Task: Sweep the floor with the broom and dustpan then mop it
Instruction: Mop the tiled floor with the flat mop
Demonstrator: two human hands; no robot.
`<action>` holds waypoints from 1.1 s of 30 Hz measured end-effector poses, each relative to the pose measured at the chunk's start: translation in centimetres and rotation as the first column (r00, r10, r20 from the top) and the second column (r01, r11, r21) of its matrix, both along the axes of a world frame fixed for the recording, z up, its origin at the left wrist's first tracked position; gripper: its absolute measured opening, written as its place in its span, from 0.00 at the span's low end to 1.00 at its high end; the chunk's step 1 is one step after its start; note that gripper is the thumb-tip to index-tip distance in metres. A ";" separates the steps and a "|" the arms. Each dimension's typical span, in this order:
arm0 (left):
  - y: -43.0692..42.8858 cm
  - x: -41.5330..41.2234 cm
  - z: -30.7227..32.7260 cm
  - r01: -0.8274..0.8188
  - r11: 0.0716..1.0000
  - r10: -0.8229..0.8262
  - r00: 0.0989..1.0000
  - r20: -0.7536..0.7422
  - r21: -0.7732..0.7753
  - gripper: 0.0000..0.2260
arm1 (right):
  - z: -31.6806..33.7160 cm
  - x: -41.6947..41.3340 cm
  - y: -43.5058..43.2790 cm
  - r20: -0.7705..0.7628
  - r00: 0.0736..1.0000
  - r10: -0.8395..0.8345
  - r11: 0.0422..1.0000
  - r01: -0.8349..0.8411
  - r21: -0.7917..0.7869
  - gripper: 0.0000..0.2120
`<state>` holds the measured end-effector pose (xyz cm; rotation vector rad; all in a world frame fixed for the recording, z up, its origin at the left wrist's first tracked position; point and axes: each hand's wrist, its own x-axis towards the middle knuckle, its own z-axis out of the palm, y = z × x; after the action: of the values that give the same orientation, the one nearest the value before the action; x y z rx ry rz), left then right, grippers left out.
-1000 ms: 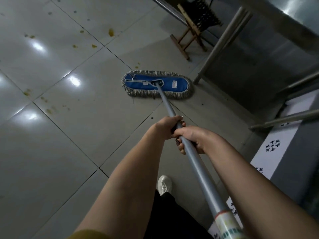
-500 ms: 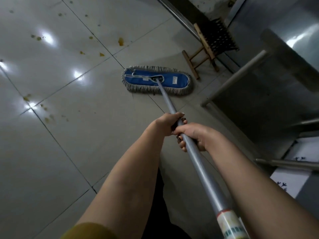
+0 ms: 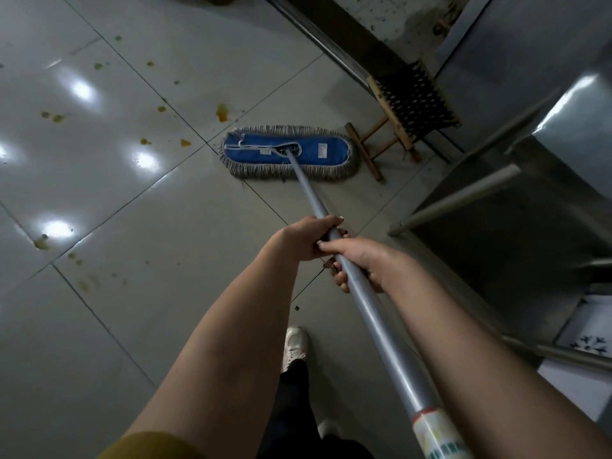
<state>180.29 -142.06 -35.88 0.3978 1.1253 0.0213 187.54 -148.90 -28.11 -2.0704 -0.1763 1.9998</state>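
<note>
— Slid forward since a second ago: mop head point(image 3: 288, 153) now flat on the floor point(image 3: 132, 326), right end just beside a leg of the wooden stool point(image 3: 397, 127).

— And the hands?

— Both wrapped round the mop handle point(image 3: 381, 319). Left hand point(image 3: 308, 240) ahead, right hand point(image 3: 361, 260) touching it from just behind.

— Sweeping finished?

— Cannot tell. No broom or dustpan in view. Judged to be in the mopping stage, and early in it.

— Why early?

— Yellow-brown stains point(image 3: 222, 113) dotted over the tiles left of the mop head and beyond it, with the largest blot just past its far edge. Also one dark speck near the shoe point(image 3: 295, 342). Probably most of the wiping left to do, mainly off to the left.

— Anything in the way?

— Stool right off the right end of the fringe, so likely to snag if pushed further that way. Slanted metal leg point(image 3: 457, 198) under the steel tabletop point(image 3: 579, 94) near on the right, narrowing that side. Shoe below the handle, well behind the mop head.
</note>
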 end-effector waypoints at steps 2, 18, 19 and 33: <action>-0.1 -0.1 -0.2 0.002 0.999 -0.001 1.000 0.031 -0.032 0.10 | 0.1 -0.2 -0.4 -0.005 0.998 -0.055 0.998 0.055 0.013 0.18; -11.1 2.6 1.7 0.011 0.999 -0.010 0.999 0.035 -0.033 0.11 | 2.4 3.8 -11.8 -0.003 1.000 0.025 0.997 -0.025 0.072 0.18; -12.6 3.0 1.8 0.004 0.999 -0.003 0.999 0.035 -0.037 0.11 | 2.5 4.4 -13.2 -0.007 0.999 0.042 0.997 -0.041 0.070 0.18; -33.8 10.8 0.4 -0.134 0.989 0.138 0.988 0.067 -0.060 0.12 | 5.0 14.6 -31.9 -0.091 0.920 0.381 0.925 -0.379 0.034 0.11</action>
<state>191.14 -175.90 -35.45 0.2686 1.0784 0.1231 202.18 -180.82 -23.13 -2.0467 -0.6175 2.2996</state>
